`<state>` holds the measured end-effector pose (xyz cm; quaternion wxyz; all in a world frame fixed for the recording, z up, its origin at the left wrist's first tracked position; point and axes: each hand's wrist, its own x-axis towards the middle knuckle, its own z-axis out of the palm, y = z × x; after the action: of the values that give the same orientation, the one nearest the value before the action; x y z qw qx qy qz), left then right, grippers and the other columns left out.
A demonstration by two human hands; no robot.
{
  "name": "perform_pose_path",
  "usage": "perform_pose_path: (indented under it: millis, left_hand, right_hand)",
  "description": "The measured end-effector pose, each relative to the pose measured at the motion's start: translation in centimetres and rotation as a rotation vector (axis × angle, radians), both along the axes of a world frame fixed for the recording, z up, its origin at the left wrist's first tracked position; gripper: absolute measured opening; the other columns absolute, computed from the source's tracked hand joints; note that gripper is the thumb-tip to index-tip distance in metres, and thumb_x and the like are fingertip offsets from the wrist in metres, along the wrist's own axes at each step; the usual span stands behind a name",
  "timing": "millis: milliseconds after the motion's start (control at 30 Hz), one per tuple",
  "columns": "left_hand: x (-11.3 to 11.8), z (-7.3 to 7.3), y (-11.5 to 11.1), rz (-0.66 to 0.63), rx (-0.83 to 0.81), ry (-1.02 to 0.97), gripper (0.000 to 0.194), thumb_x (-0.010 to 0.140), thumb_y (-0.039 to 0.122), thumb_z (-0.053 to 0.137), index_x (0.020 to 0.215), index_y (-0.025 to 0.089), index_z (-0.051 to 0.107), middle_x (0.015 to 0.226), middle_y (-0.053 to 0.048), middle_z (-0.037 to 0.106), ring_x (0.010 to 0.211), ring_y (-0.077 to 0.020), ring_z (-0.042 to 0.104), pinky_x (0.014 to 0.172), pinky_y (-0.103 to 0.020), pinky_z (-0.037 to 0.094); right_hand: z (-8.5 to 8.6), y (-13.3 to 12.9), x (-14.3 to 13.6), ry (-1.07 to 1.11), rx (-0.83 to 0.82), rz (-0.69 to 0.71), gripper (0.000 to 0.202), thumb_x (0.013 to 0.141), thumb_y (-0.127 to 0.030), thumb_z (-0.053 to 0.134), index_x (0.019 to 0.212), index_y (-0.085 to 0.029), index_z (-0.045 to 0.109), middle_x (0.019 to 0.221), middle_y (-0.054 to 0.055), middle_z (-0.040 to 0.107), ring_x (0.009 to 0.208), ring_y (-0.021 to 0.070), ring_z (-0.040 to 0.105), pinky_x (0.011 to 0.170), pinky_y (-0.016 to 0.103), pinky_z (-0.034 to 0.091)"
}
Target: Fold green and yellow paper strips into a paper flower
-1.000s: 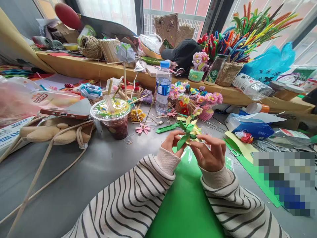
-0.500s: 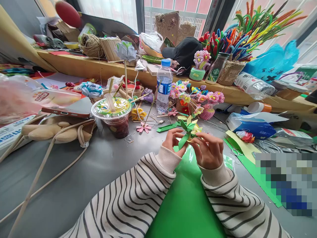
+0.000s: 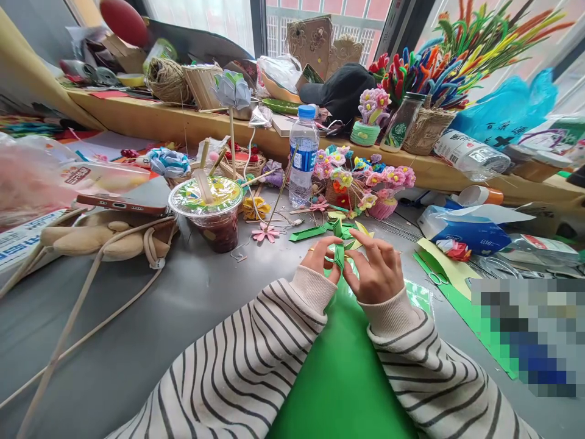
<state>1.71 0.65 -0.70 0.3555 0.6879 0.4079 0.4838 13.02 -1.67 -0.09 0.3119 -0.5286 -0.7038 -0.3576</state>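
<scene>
A folded green and yellow paper flower (image 3: 340, 245) is pinched between both my hands above a sheet of green paper (image 3: 342, 372). My left hand (image 3: 320, 258) grips its green part from the left, and my right hand (image 3: 377, 272) holds it from the right with fingers curled over it. Most of the flower is hidden behind my fingers. Both arms wear striped sleeves.
A sealed plastic drink cup (image 3: 212, 213) stands to the left, a water bottle (image 3: 302, 155) behind, and a basket of small colourful flowers (image 3: 361, 183) beside it. A phone (image 3: 123, 206), a plush bag (image 3: 95, 241), scissors (image 3: 434, 279) and a blue tissue pack (image 3: 461, 230) lie around.
The paper flower has been turned and lowered, so less of it shows between my fingers. My hands have moved closer together and slightly down.
</scene>
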Motion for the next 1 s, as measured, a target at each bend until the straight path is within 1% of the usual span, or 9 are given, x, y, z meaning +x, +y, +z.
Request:
perform_pose_path:
  millis: [100, 267, 433, 567, 633, 733, 867, 933, 1000]
  left_hand:
    - [0.0, 0.2, -0.1, 0.0, 0.047, 0.037, 0.037, 0.06, 0.003, 0.045, 0.094, 0.018, 0.045, 0.072, 0.001, 0.05, 0.055, -0.0052, 0.046, 0.055, -0.018, 0.044]
    - [0.0, -0.1, 0.1, 0.031, 0.053, 0.058, 0.038, 0.059, 0.007, 0.049, 0.095, 0.018, 0.045, 0.07, 0.001, 0.05, 0.058, -0.0069, 0.048, 0.054, -0.018, 0.044]
    - [-0.2, -0.3, 0.2, 0.051, -0.023, 0.048, 0.04, 0.06, 0.009, 0.051, 0.098, 0.02, 0.044, 0.077, 0.001, 0.053, 0.052, -0.0044, 0.048, 0.054, -0.019, 0.044]
    - [-0.4, -0.2, 0.1, 0.058, -0.055, 0.038, 0.038, 0.061, 0.01, 0.051, 0.096, 0.021, 0.044, 0.076, 0.002, 0.055, 0.051, -0.0043, 0.048, 0.054, -0.018, 0.043]
    - [-0.4, -0.1, 0.2, 0.051, -0.061, 0.021, 0.037, 0.06, 0.009, 0.05, 0.095, 0.021, 0.044, 0.076, 0.002, 0.056, 0.05, -0.0042, 0.048, 0.053, -0.018, 0.042]
    - [-0.4, -0.1, 0.3, 0.045, -0.075, -0.032, 0.038, 0.06, 0.01, 0.053, 0.095, 0.02, 0.044, 0.078, 0.001, 0.057, 0.051, -0.005, 0.049, 0.055, -0.02, 0.043]
    - [-0.2, -0.4, 0.5, -0.024, -0.099, -0.191, 0.033, 0.062, 0.014, 0.056, 0.093, 0.018, 0.043, 0.081, -0.002, 0.057, 0.071, -0.0102, 0.055, 0.068, -0.025, 0.044]
    - [-0.2, -0.4, 0.6, -0.065, -0.157, -0.284, 0.031, 0.064, 0.016, 0.057, 0.092, 0.018, 0.043, 0.08, -0.003, 0.058, 0.076, -0.0111, 0.056, 0.07, -0.026, 0.044]
    - [-0.1, -0.3, 0.7, -0.074, -0.256, -0.373, 0.034, 0.061, 0.018, 0.061, 0.089, 0.017, 0.042, 0.074, -0.001, 0.057, 0.071, -0.0104, 0.056, 0.068, -0.025, 0.045]
  right_hand:
    - [-0.1, 0.0, 0.1, -0.003, -0.032, 0.008, 0.009, 0.069, -0.021, 0.053, 0.063, -0.017, 0.058, 0.106, 0.002, 0.057, 0.084, 0.0183, 0.045, 0.071, 0.031, 0.033]
    - [-0.3, 0.1, 0.1, 0.004, -0.013, 0.028, 0.007, 0.069, -0.019, 0.054, 0.063, -0.017, 0.058, 0.105, 0.001, 0.058, 0.084, 0.0176, 0.044, 0.072, 0.029, 0.034]
    - [-0.4, 0.2, 0.4, 0.023, -0.02, 0.066, 0.007, 0.069, -0.019, 0.054, 0.064, -0.019, 0.058, 0.106, 0.0, 0.056, 0.084, 0.0176, 0.043, 0.072, 0.03, 0.035]
    - [-0.4, 0.3, 0.9, 0.014, -0.055, 0.1, 0.007, 0.07, -0.019, 0.054, 0.066, -0.02, 0.059, 0.11, -0.001, 0.053, 0.087, 0.0179, 0.043, 0.072, 0.03, 0.036]
    - [-0.4, 0.3, 0.9, 0.017, -0.064, 0.095, 0.007, 0.07, -0.018, 0.054, 0.067, -0.021, 0.059, 0.111, -0.001, 0.052, 0.087, 0.0176, 0.043, 0.073, 0.029, 0.036]
    - [-0.3, 0.2, 0.7, 0.029, -0.051, 0.068, 0.006, 0.07, -0.019, 0.054, 0.068, -0.021, 0.06, 0.11, 0.0, 0.053, 0.087, 0.0173, 0.044, 0.073, 0.029, 0.036]
    - [-0.3, -0.2, 0.1, 0.03, 0.016, 0.068, 0.006, 0.07, -0.02, 0.054, 0.069, -0.02, 0.06, 0.109, 0.001, 0.054, 0.088, 0.0168, 0.046, 0.076, 0.029, 0.036]
    - [-0.2, -0.3, -0.2, 0.028, 0.059, 0.067, 0.005, 0.069, -0.019, 0.055, 0.069, -0.02, 0.059, 0.108, 0.002, 0.055, 0.088, 0.0165, 0.047, 0.077, 0.029, 0.037]
    - [-0.2, -0.4, -0.4, 0.033, 0.086, 0.059, 0.004, 0.068, -0.019, 0.055, 0.067, -0.02, 0.059, 0.106, 0.002, 0.056, 0.086, 0.0166, 0.047, 0.077, 0.029, 0.037]
